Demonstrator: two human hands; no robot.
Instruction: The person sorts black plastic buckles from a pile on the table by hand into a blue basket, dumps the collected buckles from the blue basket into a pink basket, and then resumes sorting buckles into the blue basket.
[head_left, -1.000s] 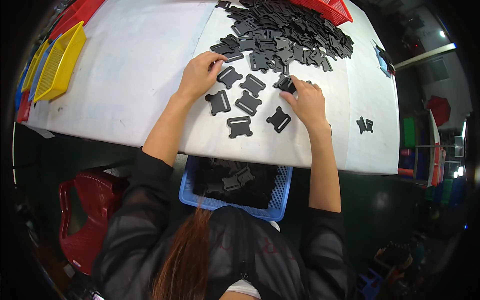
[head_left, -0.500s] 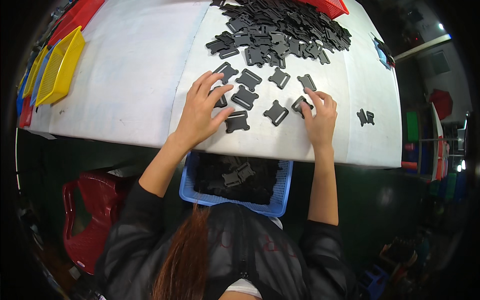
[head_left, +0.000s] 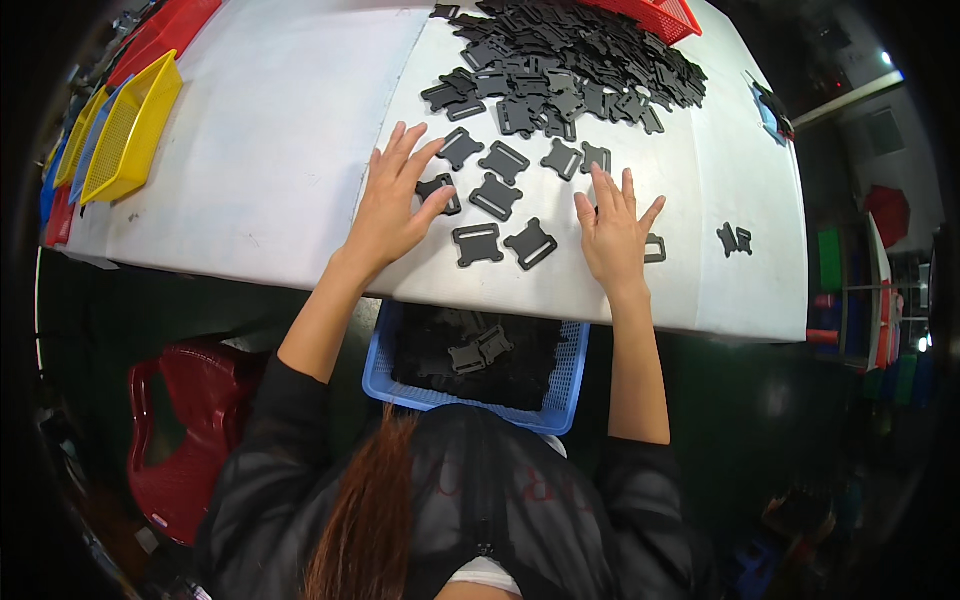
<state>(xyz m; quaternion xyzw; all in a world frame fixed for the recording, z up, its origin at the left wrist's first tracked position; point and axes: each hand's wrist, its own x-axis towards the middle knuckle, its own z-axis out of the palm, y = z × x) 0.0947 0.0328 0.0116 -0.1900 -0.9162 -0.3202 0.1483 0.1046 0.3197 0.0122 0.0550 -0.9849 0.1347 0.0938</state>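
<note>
Flat black plastic buckle pieces, each with a slot, lie spread in loose rows on the white table. My left hand [head_left: 392, 208] is open at the left end of the rows, its fingers fanned out beside a buckle piece [head_left: 461, 149] and its thumb over another piece [head_left: 436, 194]. Over the right end rests my right hand [head_left: 616, 243], also open with fingers spread. It partly hides a buckle piece [head_left: 655, 249], and its fingertips are by another piece [head_left: 597, 157]. Between the hands lie several more, among them a tilted piece [head_left: 531, 244] near the front.
A large heap of black buckle pieces [head_left: 570, 60] covers the far side, by a red basket [head_left: 660, 17]. Yellow basket [head_left: 130, 130] stands at the left edge. Two small pieces [head_left: 735, 239] lie far right. Below the table edge is a blue basket [head_left: 565, 390] holding pieces; a red chair [head_left: 190, 430] stands left.
My right hand has shifted slightly left and its fingers have spread. The front middle piece and the far right piece have moved left and turned. My left fingers have straightened.
</note>
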